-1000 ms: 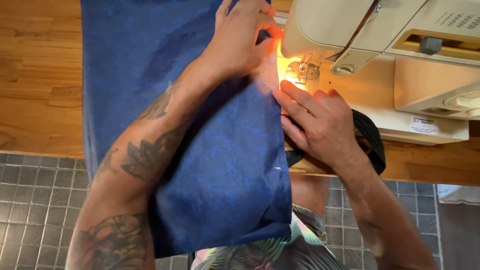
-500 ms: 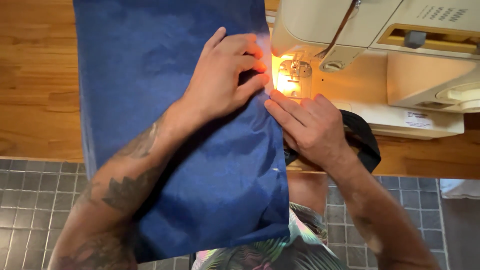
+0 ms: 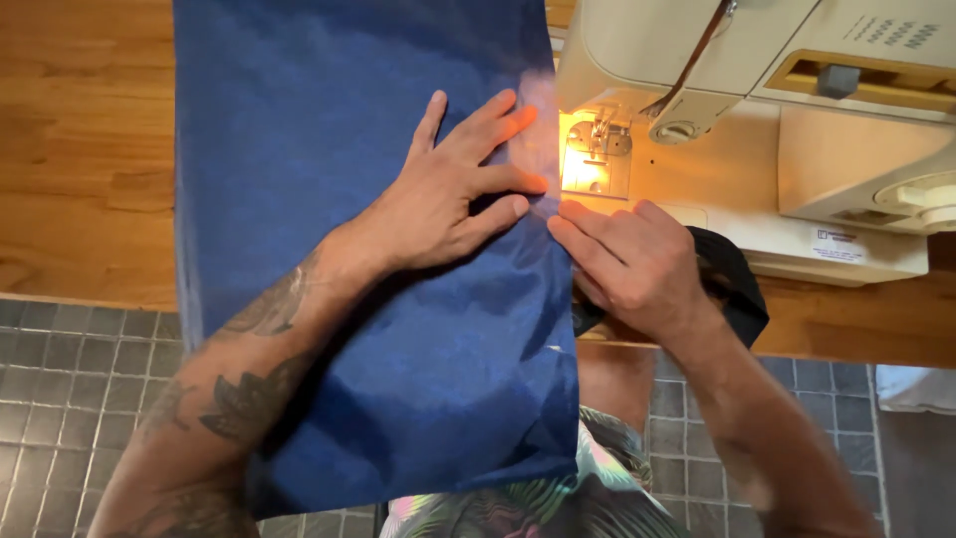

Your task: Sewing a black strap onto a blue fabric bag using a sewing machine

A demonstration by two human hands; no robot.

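Note:
A large sheet of dark blue fabric point(image 3: 329, 149) lies over the wooden table point(image 3: 80, 149) and hangs down toward my lap. My left hand point(image 3: 448, 194) rests flat on it with fingers spread, near its right edge. My right hand point(image 3: 627, 264) pinches that same edge just in front of the lit needle area point(image 3: 596, 159) of a cream sewing machine point(image 3: 757, 120). The fabric's edge sits beside the presser foot.
A black cloth item point(image 3: 732, 284) lies under my right wrist at the table's front edge. Grey tiled floor point(image 3: 70, 379) shows below the table. My patterned shorts point(image 3: 538, 498) are visible at the bottom.
The view has shifted, so the machine and both hands sit lower in the frame. My left hand has slid back along the fabric and spread flat; my right hand stays at the edge.

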